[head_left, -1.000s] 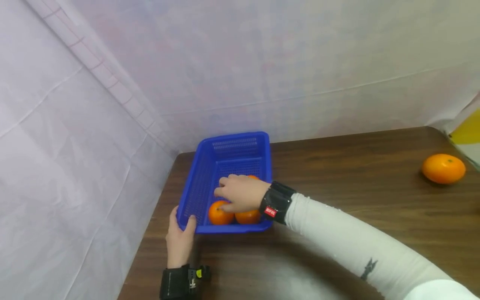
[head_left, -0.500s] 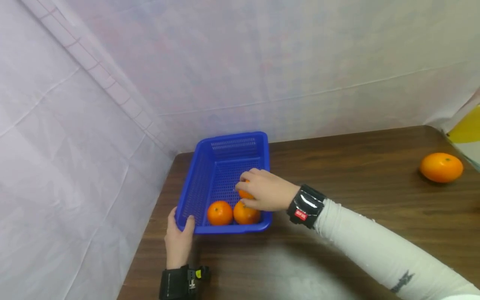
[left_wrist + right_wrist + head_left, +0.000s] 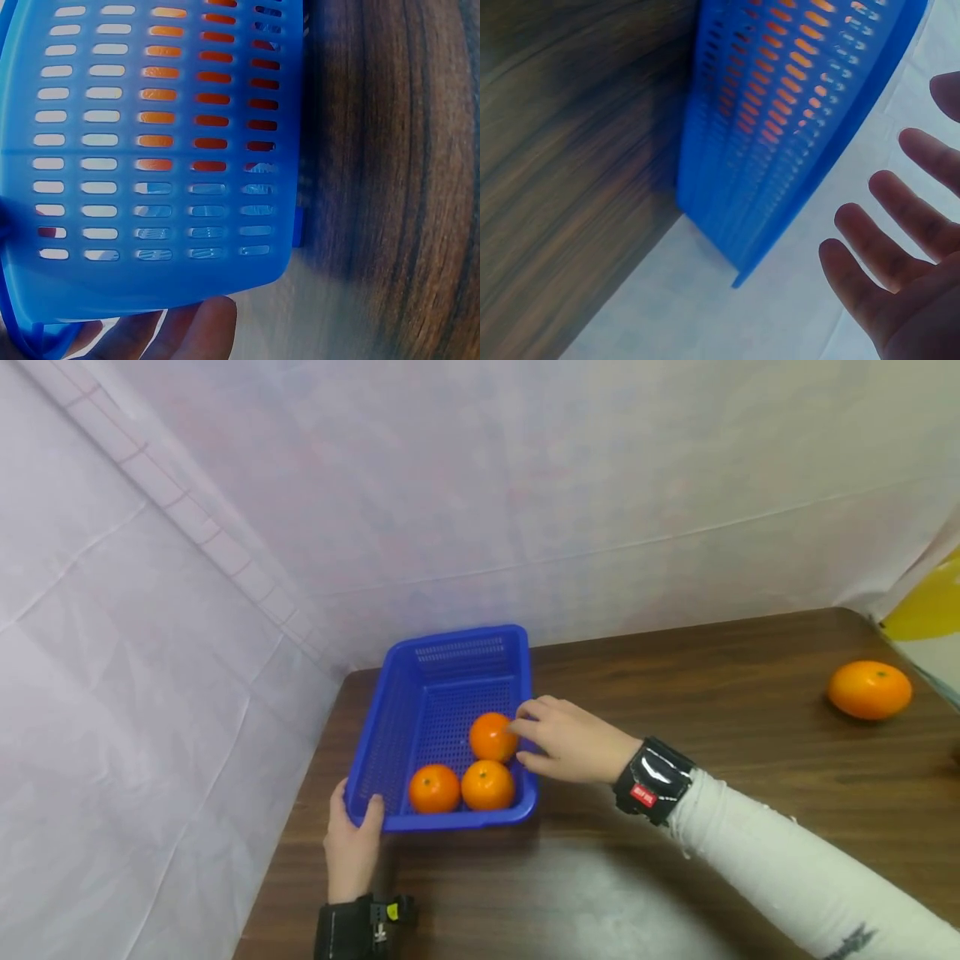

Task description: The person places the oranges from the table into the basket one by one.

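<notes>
The right hand (image 3: 573, 747) has let go: a second ago it was down among the fruit, now it sits at the basket's 3 o'clock rim with fingers spread loose, pinching nothing, and a third orange (image 3: 492, 736) lies free in the blue basket (image 3: 450, 647). That drop looks done. The left hand (image 3: 352, 843) grips the basket's 7 o'clock corner, thumb hooked over the rim, steadying it. Three bright, round, stem-dimpled oranges cluster at the near end, two side by side (image 3: 433, 787) (image 3: 487, 784). One more orange (image 3: 869, 689) waits on the worktop (image 3: 712, 677), far off at 3 o'clock.
</notes>
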